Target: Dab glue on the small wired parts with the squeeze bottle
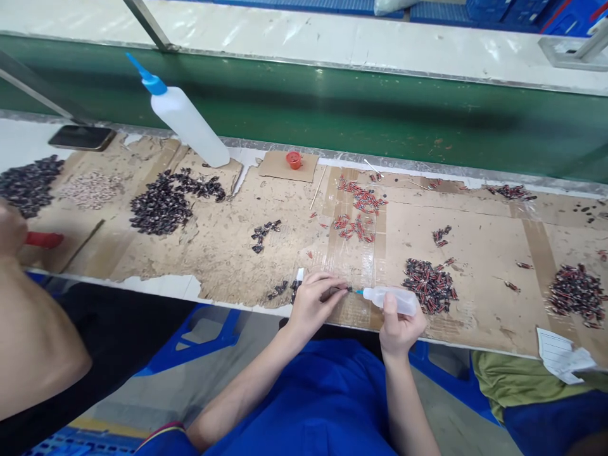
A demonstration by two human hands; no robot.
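Note:
My left hand pinches a small black part between thumb and fingertips, just above the front of the cardboard-covered bench. In my right hand is a small translucent squeeze bottle, lying nearly level. Its thin blue nozzle tip points left at the black part, touching it or very close; I cannot tell which. Several loose black parts lie left of my left hand. Beyond my hands are small red parts, and right of them a pile of black-and-red pieces.
A large white bottle with blue nozzle stands at the back left. Near it are black piles, a pale pile and a phone. A red cap sits mid-back. Another person's arm is at left. A green belt runs behind.

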